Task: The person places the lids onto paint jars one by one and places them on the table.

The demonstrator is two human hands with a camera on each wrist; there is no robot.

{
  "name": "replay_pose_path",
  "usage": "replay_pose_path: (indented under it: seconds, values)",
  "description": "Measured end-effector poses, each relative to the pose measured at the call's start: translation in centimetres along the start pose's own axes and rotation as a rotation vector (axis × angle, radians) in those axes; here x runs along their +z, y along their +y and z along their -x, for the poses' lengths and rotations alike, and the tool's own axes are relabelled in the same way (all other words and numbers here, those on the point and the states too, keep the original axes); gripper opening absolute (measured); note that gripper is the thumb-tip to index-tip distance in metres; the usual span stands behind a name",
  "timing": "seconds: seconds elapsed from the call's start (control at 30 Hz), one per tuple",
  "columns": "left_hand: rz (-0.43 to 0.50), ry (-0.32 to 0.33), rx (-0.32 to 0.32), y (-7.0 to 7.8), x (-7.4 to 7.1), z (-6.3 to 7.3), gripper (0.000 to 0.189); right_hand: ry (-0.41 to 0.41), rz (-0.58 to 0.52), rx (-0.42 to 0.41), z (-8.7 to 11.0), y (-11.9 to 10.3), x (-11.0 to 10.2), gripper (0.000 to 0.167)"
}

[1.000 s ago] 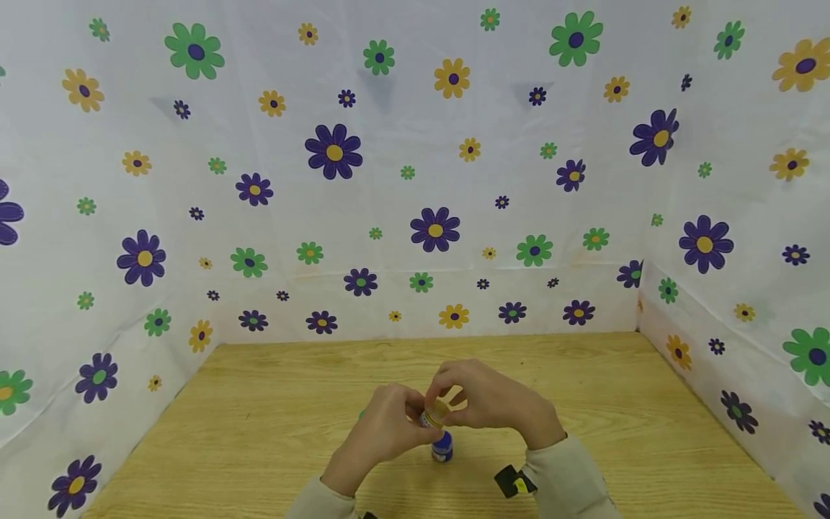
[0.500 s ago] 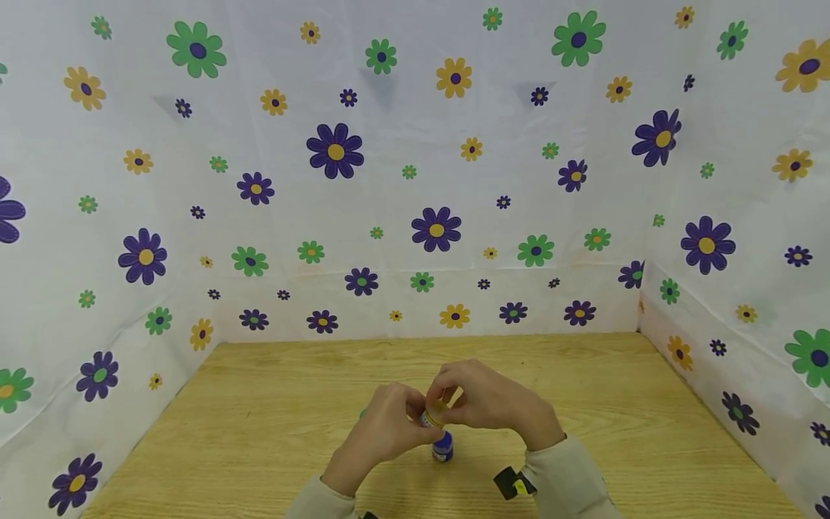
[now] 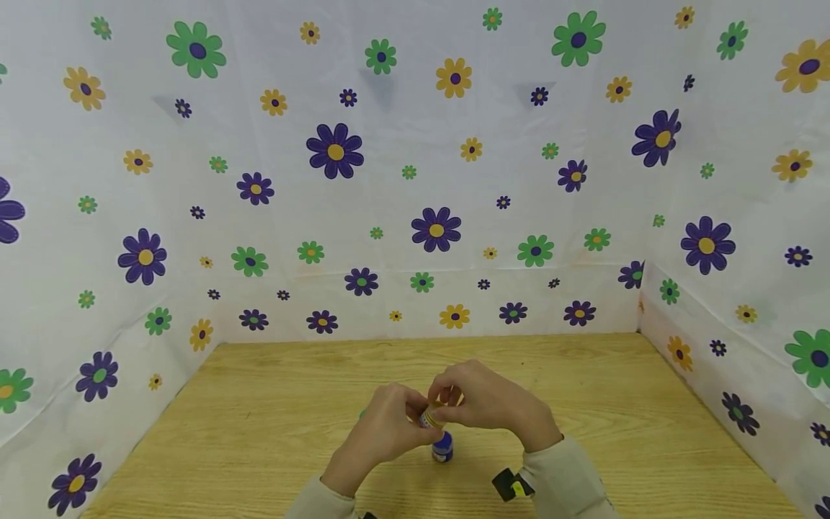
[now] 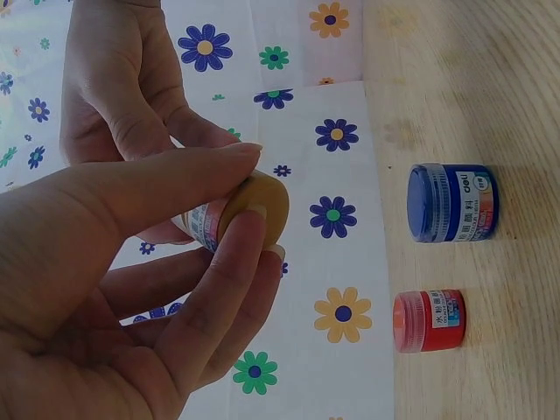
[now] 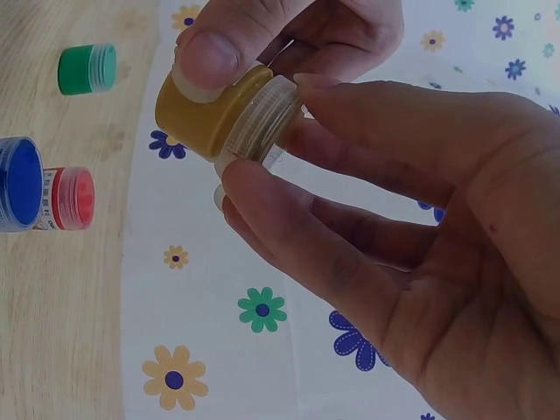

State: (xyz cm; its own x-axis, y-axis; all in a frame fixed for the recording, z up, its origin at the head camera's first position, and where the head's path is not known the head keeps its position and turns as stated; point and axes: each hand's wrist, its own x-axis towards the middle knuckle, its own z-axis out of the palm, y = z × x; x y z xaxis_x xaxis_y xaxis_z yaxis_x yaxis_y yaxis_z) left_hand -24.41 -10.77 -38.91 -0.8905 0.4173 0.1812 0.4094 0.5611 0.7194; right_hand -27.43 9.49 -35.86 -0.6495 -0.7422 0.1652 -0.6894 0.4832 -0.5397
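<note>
A small paint jar [image 5: 197, 118] with ochre-yellow paint and a clear ribbed lid [image 5: 262, 118] is held tilted above the table. My left hand [image 3: 392, 425] grips the jar's body between thumb and fingers; the yellow base [image 4: 269, 210] shows past the fingertips in the left wrist view. From the other side my right hand [image 3: 493, 400] pinches the lid with thumb and fingers. The lid sits on the jar. Just below the hands, a blue paint jar [image 3: 443, 448] stands upright on the table.
A red paint jar [image 4: 430, 321] stands near the blue one, and a green paint jar [image 5: 86, 69] is farther over, mostly hidden behind my left hand in the head view. Flowered white cloth [image 3: 389, 202] walls the wooden table [image 3: 292, 404] at the back and sides.
The right hand's fingers have drawn in from a spread pose and curl closer around the lid. The left hand and the jar stay in nearly the same place.
</note>
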Motion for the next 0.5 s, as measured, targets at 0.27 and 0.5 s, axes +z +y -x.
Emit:
replay_pose_path:
  seconds: [0.27, 0.5]
  values:
    - [0.002, 0.000, 0.002, -0.04, -0.04, 0.01, 0.019, -0.002, 0.001, 0.008, -0.03, -0.07, -0.04, 0.015]
    - [0.001, 0.008, 0.000, -0.09, -0.08, 0.03, 0.020, 0.006, -0.038, 0.021, 0.34, -0.11, -0.45, 0.019]
